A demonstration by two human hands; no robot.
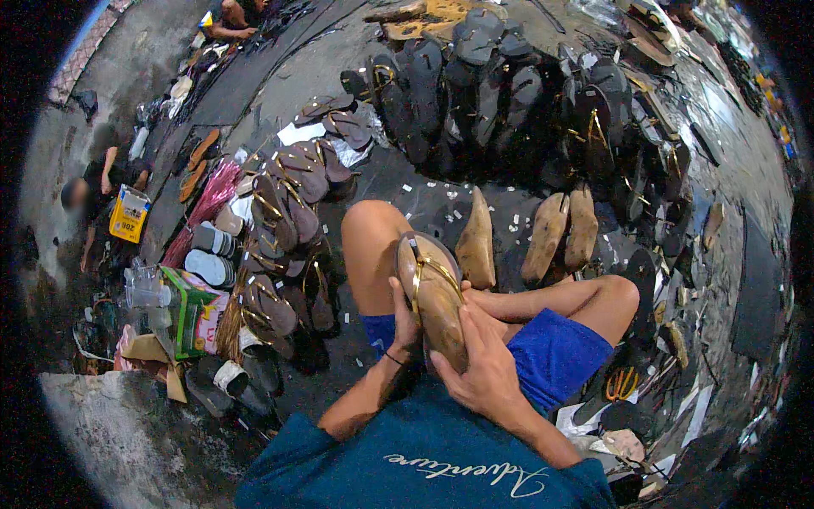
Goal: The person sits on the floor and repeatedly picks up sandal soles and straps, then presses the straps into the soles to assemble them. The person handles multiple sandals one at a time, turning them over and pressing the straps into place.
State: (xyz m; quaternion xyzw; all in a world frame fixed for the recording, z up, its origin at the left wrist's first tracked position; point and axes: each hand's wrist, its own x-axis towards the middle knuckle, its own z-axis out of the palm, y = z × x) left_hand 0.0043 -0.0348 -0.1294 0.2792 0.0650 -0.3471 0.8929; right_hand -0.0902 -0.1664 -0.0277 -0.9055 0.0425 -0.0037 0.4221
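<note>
Between my knees I hold a flip-flop sandal [405, 254] with a dark sole edge and gold straps. A wooden shoe last [443, 327] sits in it, under the straps. My left hand [405, 318] is closed around the left side of the sandal and last. My right hand [483, 360] grips the last's near end and right side, fingers pressed along it. The sandal's underside is hidden. Just beyond, another wooden last [477, 242] lies by my knee, with two more, a left last [545, 237] and a right last [582, 229], further right.
Brown gold-strapped sandals [271, 208] are spread at the left. Dark sandals and soles [487, 93] pile up ahead. A green box [197, 314], pink strands [212, 199] and a plastic container [148, 288] stand far left. Scraps [623, 445] litter the right. People [106, 187] sit at the far left.
</note>
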